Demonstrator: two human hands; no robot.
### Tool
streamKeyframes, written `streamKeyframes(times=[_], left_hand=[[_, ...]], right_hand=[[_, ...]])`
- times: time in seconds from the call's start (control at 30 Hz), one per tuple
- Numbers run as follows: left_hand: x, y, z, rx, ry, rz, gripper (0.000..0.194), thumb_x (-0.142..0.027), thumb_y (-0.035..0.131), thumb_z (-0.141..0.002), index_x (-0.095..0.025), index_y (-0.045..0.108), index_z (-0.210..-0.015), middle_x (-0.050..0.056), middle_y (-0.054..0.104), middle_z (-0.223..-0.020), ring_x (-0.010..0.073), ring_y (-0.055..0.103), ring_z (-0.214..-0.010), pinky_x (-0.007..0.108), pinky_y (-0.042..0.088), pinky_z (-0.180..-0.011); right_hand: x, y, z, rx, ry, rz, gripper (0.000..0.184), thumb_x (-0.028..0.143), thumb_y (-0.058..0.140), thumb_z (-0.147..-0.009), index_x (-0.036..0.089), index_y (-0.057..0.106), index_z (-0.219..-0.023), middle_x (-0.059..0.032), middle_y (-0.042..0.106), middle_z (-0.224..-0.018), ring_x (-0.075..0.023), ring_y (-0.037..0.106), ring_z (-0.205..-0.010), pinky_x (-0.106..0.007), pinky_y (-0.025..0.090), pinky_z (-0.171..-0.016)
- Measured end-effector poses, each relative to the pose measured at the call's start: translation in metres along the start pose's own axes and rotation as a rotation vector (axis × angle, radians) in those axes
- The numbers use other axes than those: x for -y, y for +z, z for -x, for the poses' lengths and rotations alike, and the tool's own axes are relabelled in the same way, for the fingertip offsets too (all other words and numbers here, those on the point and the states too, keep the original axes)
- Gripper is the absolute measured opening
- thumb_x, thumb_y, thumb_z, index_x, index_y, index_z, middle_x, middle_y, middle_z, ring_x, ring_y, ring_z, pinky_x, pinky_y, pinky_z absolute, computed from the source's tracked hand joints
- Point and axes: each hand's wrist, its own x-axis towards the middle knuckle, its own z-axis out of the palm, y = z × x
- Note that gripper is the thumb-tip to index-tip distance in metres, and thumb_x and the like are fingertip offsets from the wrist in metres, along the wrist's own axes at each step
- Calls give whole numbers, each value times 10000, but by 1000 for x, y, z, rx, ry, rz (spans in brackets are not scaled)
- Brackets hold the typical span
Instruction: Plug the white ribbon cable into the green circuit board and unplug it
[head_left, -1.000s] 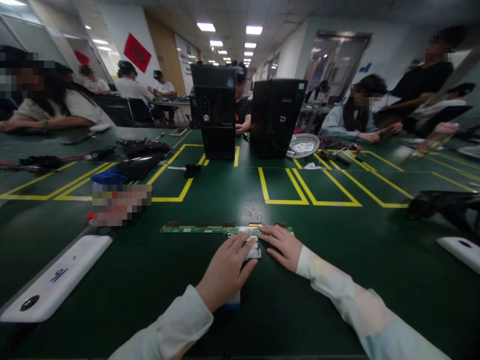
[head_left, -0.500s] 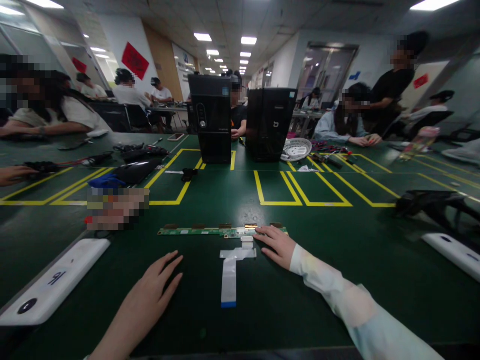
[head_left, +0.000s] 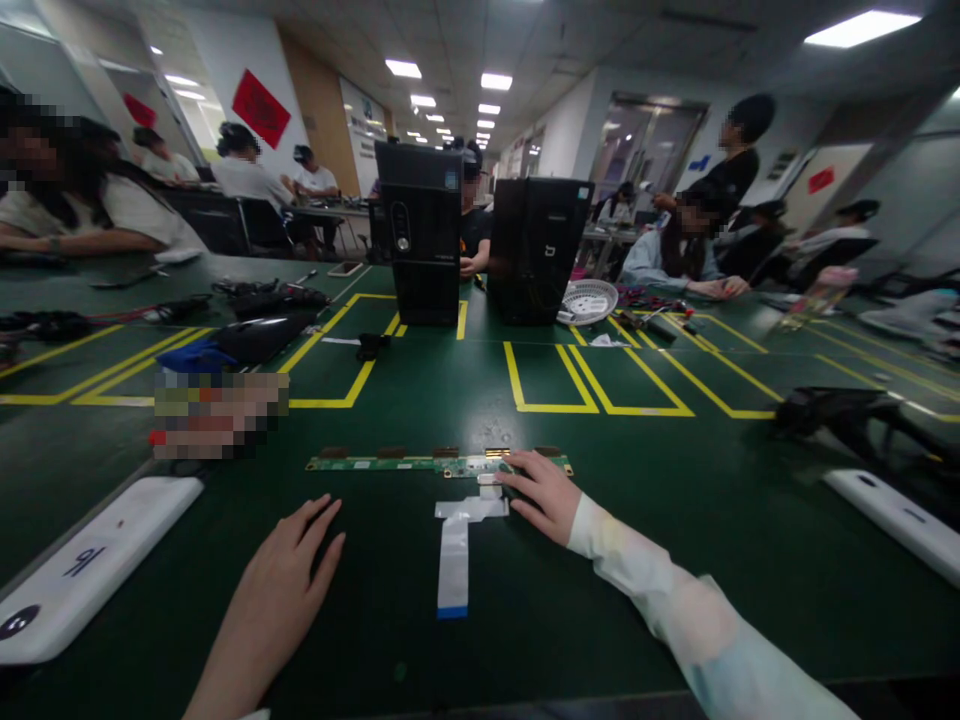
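Observation:
A long, narrow green circuit board (head_left: 409,464) lies crosswise on the dark green table. From its connector a white flat ribbon cable (head_left: 454,560) runs toward me, bent into a T shape with a blue end. My right hand (head_left: 544,495) rests over the right part of the board, fingers spread, their tips at the board and beside the connector; whether they press on it I cannot tell. Left of the cable, my left hand (head_left: 289,560) hovers or rests on the table with its fingers apart, touching neither board nor cable.
Two black computer towers (head_left: 420,240) stand beyond the board, with a white plastic basket (head_left: 589,300) beside them. White panels (head_left: 97,560) lie at left and right. Yellow tape (head_left: 555,408) marks the table. Cables and a black item sit at left; people sit around.
Both hands keep nearly the same pose over the table. The view has shifted slightly, and the standing person at the right has moved left. The board and cable look unchanged.

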Motion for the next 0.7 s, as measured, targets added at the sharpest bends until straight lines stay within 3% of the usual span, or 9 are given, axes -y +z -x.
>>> streamKeyframes(times=[0.17,0.33,0.53,0.7], left_hand=[[1,0,1,28,-9,-24,562,-470,337,-911,-129,556,-1301,161,547,-1346,309,540,-1206,505,432,-1022],[-2,-3,0,20,-19,-19,570,-470,320,-916,-119,559,-1296,162,547,-1348,309,535,-1215,500,428,-1030],[-3,-6,0,29,-18,9,560,-469,337,-915,-122,559,-1295,162,546,-1349,312,522,-1230,508,417,-1039],[-2,-5,0,39,-20,23,554,-472,337,-914,-138,547,-1305,155,543,-1354,303,514,-1241,509,412,-1042]], right_hand=[[21,-3,-5,117,6,-12,490,433,430,-944,233,478,-1389,-125,343,-1502,-286,244,-1407,-528,238,-1129],[25,-6,-5,216,60,-22,516,469,442,-935,249,463,-1401,-110,334,-1516,-283,251,-1409,-538,221,-1131],[24,-9,7,208,65,2,520,481,443,-932,256,462,-1400,-110,355,-1504,-298,283,-1395,-553,241,-1123],[16,-16,39,150,112,53,509,475,445,-933,271,466,-1399,-107,378,-1491,-301,327,-1374,-552,291,-1105]])
